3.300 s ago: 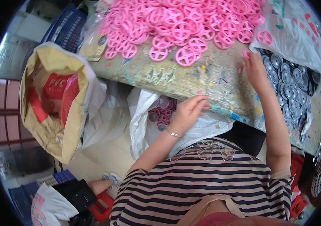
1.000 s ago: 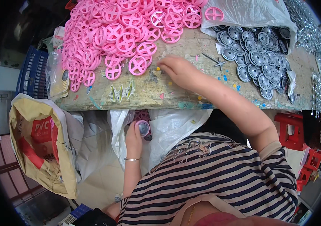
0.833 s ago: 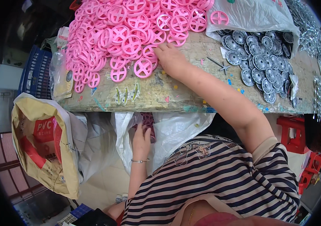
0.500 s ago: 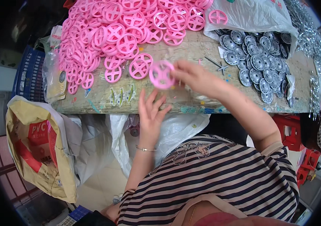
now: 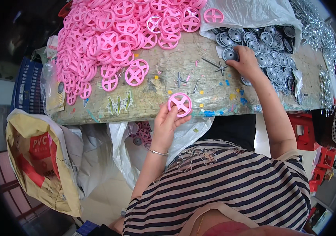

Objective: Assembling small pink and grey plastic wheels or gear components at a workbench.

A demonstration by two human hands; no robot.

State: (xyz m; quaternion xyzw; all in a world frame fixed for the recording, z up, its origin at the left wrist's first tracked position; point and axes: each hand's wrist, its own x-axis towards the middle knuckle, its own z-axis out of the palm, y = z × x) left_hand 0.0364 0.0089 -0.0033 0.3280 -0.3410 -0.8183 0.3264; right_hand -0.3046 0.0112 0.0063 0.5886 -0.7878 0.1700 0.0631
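Head view: left hand (image 5: 164,124) grips a pink spoked wheel (image 5: 179,104) at the near edge of the workbench (image 5: 156,98); right hand (image 5: 246,61) rests on grey metal discs (image 5: 268,41).

Left fingers pinch the wheel's rim, holding it face-up. Right fingers are curled onto one disc at the pile's near-left edge; whether they grip it cannot be told. Between the hands lie small metal cross pins (image 5: 219,67). Beyond the left hand spreads a heap of pink wheels (image 5: 109,39). Below it hangs a white plastic bag (image 5: 124,153), and a yellow sack (image 5: 38,161) stands further left.
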